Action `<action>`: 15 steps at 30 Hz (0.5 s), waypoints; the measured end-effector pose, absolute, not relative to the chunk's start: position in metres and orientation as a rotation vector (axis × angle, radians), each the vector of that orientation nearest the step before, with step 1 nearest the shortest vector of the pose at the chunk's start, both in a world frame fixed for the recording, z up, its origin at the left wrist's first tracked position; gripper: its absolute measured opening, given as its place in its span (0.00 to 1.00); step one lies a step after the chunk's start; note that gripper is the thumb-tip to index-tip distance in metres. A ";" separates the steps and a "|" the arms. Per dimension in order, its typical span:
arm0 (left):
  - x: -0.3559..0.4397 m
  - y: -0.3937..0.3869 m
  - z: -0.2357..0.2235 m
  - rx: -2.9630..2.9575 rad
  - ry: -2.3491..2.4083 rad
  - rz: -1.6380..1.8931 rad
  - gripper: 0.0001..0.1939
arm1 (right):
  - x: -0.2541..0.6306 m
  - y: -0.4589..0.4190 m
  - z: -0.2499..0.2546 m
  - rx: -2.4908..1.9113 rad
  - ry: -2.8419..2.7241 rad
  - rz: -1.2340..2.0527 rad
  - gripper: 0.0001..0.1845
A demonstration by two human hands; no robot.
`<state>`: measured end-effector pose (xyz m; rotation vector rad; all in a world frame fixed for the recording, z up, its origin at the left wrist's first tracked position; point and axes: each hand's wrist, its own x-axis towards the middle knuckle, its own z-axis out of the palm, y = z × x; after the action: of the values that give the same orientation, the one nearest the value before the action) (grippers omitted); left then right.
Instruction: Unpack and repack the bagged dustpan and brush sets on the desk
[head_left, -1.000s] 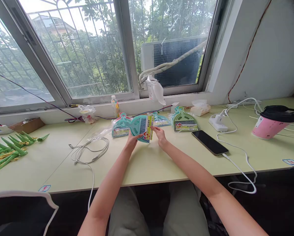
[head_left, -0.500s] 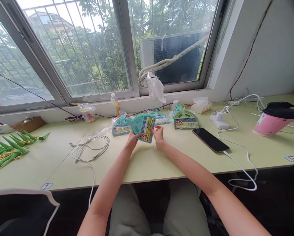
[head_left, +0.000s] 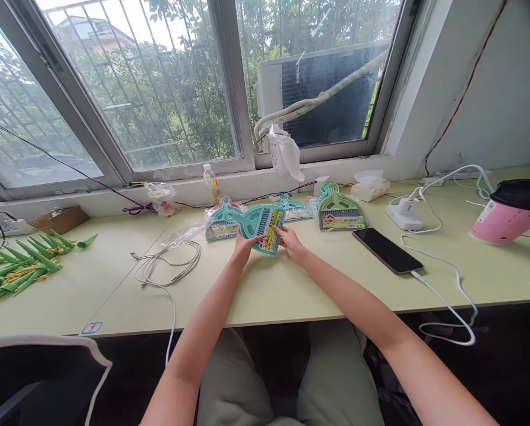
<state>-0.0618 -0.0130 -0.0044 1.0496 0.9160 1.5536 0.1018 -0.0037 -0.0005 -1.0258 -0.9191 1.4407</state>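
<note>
A teal mini dustpan and brush set (head_left: 252, 222) is held tilted above the table, its handle pointing left and its bristles and yellow printed label facing me. My left hand (head_left: 242, 248) is closed around its lower left side, thumb on the front. At the right edge, beside the label, the fingers of my right hand (head_left: 291, 241) grip it. Just behind lies another set with red and teal parts (head_left: 223, 223), partly covered. A further teal set (head_left: 297, 210) lies behind my right hand. A green set in clear wrap (head_left: 340, 210) lies to the right.
A phone (head_left: 387, 251) on a white charging cable lies right, near a white charger block (head_left: 404, 218) and a pink cup (head_left: 507, 216). At left are a coiled cable (head_left: 187, 269) and green cone-shaped pieces (head_left: 32, 263). A bottle (head_left: 210, 184) stands by the window.
The view has shifted slightly, so most things sit a little further right. Both hands keep hold of the dustpan set, which is turned slightly; the right fingers have moved along its edge.
</note>
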 end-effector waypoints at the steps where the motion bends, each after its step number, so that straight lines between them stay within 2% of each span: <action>1: -0.063 -0.014 -0.003 1.058 0.911 1.558 0.45 | 0.103 -0.003 0.000 -1.015 -0.938 1.462 0.06; 7: -0.066 -0.014 -0.003 1.083 0.900 1.576 0.45 | 0.108 -0.002 0.007 -0.980 -1.093 1.557 0.06; 10: -0.072 -0.011 -0.001 1.165 0.909 1.521 0.41 | 0.109 -0.002 0.007 -0.986 -1.051 1.531 0.03; 12: -0.083 -0.009 0.004 1.288 0.991 1.480 0.33 | 0.111 0.000 0.006 -0.963 -1.044 1.509 0.03; 14: -0.099 -0.007 0.010 1.424 1.230 1.506 0.21 | 0.114 0.002 0.005 -0.941 -1.062 1.491 0.04; 15: -0.109 -0.007 0.012 1.461 1.390 1.553 0.18 | 0.115 0.003 0.005 -0.938 -1.074 1.482 0.05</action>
<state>-0.1092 -0.0072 0.0125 1.4610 1.3897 1.5530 0.1150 0.0026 0.0045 -0.9385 -1.0741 1.4825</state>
